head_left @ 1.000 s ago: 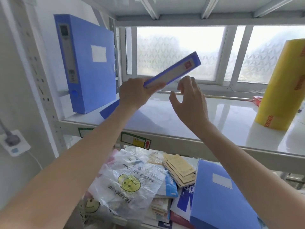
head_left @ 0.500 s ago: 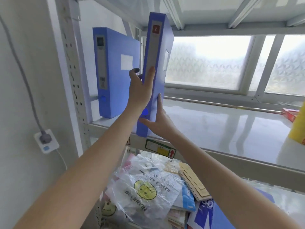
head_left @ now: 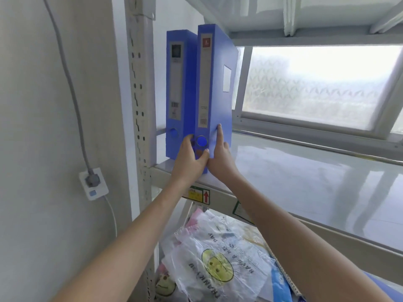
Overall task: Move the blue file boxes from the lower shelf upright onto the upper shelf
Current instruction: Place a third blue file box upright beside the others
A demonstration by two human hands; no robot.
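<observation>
Two blue file boxes stand upright on the upper shelf [head_left: 305, 182], spines facing me. The first blue file box [head_left: 176, 94] is at the far left beside the shelf post. The second blue file box [head_left: 212, 88] stands right next to it, its base at the shelf's front edge. My left hand [head_left: 189, 158] grips the bottom of this second box from the left, thumb across the spine. My right hand [head_left: 220, 158] presses flat against its right side, fingers pointing up. A corner of another blue file box [head_left: 383, 286] shows on the lower shelf at the bottom right.
The perforated shelf post [head_left: 139, 105] rises at left, with a wall socket [head_left: 93, 184] and cable beside it. A smiley-face plastic bag [head_left: 218, 264] and papers lie heaped on the lower shelf. A frosted window [head_left: 316, 88] backs the upper shelf.
The second box went from tilted in the air to upright, then down onto the upper shelf next to the first box. Both hands slid down to its base. My view turned left.
</observation>
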